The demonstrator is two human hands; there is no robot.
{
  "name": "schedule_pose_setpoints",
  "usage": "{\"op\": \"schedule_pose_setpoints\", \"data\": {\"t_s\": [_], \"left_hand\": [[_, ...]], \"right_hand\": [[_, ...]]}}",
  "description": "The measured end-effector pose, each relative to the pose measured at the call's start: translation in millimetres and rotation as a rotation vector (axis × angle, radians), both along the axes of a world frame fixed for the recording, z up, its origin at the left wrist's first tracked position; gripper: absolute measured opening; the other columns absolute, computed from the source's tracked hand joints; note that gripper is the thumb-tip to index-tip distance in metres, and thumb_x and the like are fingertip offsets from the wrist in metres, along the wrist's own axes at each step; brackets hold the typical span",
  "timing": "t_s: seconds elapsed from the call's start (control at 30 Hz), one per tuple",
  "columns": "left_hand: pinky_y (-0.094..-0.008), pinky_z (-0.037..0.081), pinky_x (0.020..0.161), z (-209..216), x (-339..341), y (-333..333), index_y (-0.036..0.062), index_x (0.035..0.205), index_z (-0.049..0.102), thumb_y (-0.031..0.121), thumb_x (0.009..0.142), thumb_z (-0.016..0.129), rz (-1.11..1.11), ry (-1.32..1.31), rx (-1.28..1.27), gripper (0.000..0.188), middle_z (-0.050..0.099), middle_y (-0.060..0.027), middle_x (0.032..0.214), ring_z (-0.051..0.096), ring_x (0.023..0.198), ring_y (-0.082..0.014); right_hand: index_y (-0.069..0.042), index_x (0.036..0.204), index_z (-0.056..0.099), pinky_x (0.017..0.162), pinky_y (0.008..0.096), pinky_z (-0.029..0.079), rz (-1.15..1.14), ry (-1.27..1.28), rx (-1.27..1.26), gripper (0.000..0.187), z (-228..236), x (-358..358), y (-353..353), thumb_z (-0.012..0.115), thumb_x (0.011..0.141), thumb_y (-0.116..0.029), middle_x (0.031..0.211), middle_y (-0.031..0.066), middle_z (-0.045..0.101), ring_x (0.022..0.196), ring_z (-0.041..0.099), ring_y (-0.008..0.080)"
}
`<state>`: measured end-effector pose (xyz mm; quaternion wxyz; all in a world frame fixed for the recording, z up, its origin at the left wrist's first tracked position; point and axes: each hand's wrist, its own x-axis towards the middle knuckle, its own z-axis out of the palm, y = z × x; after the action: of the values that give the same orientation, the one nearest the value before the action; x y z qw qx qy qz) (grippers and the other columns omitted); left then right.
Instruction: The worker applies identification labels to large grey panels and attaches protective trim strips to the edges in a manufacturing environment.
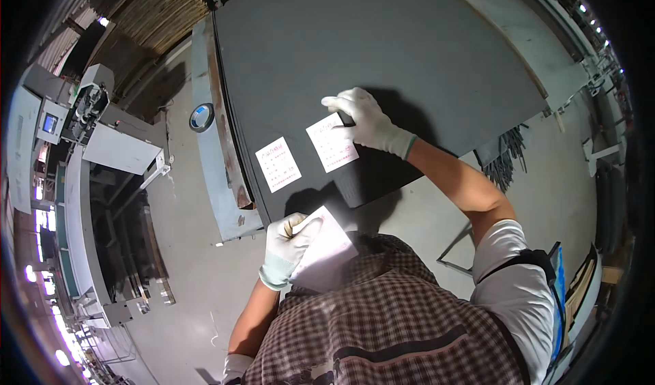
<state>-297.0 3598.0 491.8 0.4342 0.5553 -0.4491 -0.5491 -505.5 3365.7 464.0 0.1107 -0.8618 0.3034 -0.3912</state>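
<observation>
My left hand [285, 245], in a white knit glove, is closed on a white sheet of paper [326, 250] in front of my body. Whether it is one sheet or several stacked I cannot tell. My gloved right hand [364, 121] is over a dark grey stack of flat sheets [382, 37], fingers apart. Its thumb overlaps the upper right edge of a white paper slip with red print [332, 154]. A second printed slip [278, 165] lies to the left on the same dark surface, apart from both hands.
A roll of blue tape [201, 117] rests on the pale ledge left of the stack. Farther left stands a grey machine with a small screen [50, 123]. Dark strips [503, 160] hang at the stack's right corner. A metal stand leg [454, 265] is on the floor.
</observation>
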Motion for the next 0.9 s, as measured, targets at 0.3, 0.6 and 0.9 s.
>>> {"op": "schedule_pose_setpoints", "data": {"t_s": [0.3, 0.6, 0.9], "left_hand": [[-0.0199, 0.038, 0.056, -6, -13, -18, 0.002, 0.072, 0.058, 0.014, 0.091, 0.069, -0.145, -0.072, -0.014, 0.025, 0.048, 0.0076, 0.066, 0.04, 0.063, -0.0018], [-0.02, 0.046, 0.064, 10, -23, -44, -0.0002, 0.087, 0.065, 0.015, 0.091, 0.068, -0.359, 0.008, 0.088, 0.016, 0.063, 0.0022, 0.077, 0.054, 0.071, -0.0033], [-0.0237, 0.038, 0.051, 12, -47, -98, -0.0022, 0.076, 0.061, 0.015, 0.093, 0.058, -0.48, -0.061, 0.015, 0.024, 0.049, 0.0021, 0.058, 0.043, 0.057, -0.0036]], "right_hand": [[-0.008, 0.09, 0.065, 0.082, 0.0294, 0.048, 0.46, -0.142, 0.748, 0.017, 38, -23, 78, 0.071, 0.077, -0.018, 0.084, 0.0052, 0.065, 0.085, 0.062, 0.0134], [-0.005, 0.129, 0.056, 0.088, 0.0331, 0.049, -0.099, -0.239, 0.629, 0.055, 4, -93, 3, 0.075, 0.079, -0.019, 0.099, 0.0062, 0.066, 0.093, 0.061, 0.0201], [-0.005, 0.079, 0.066, 0.085, 0.0352, 0.045, 0.199, -0.025, 0.621, 0.024, 53, -66, 81, 0.072, 0.082, -0.028, 0.085, 0.0078, 0.065, 0.085, 0.06, 0.0234]]}}
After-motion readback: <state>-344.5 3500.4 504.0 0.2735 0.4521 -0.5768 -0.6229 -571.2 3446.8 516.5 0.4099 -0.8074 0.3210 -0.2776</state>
